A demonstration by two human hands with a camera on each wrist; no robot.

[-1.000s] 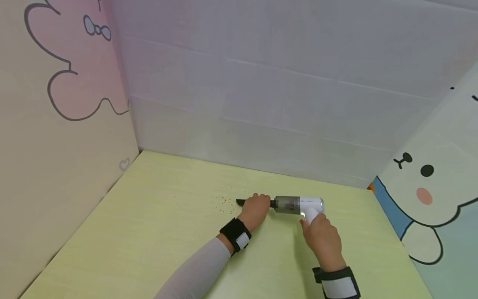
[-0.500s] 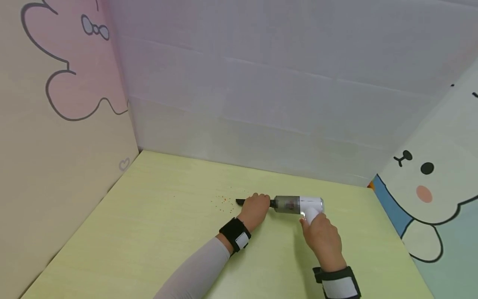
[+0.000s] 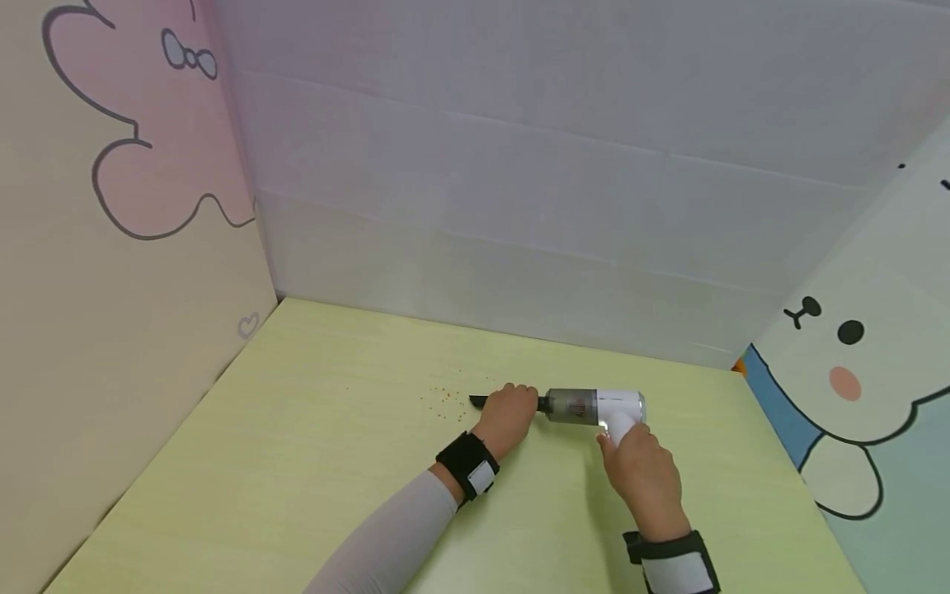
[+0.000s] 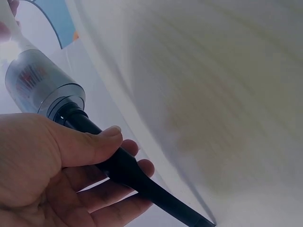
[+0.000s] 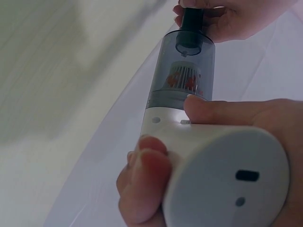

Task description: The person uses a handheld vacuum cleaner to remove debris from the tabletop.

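White handheld vacuum [image 3: 594, 407]: right hand [image 3: 642, 483] grips its handle [image 3: 620, 425]; left hand [image 3: 507, 417] grasps the black nozzle [image 4: 128, 171], near orange specks [image 3: 448, 395] on the worktop [image 3: 297, 462].

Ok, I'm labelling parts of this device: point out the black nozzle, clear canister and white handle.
Black nozzle [image 4: 130, 171], left wrist view, middle section.
Clear canister [image 5: 180, 58], right wrist view, side wall.
White handle [image 3: 618, 424], head view, its exposed top.
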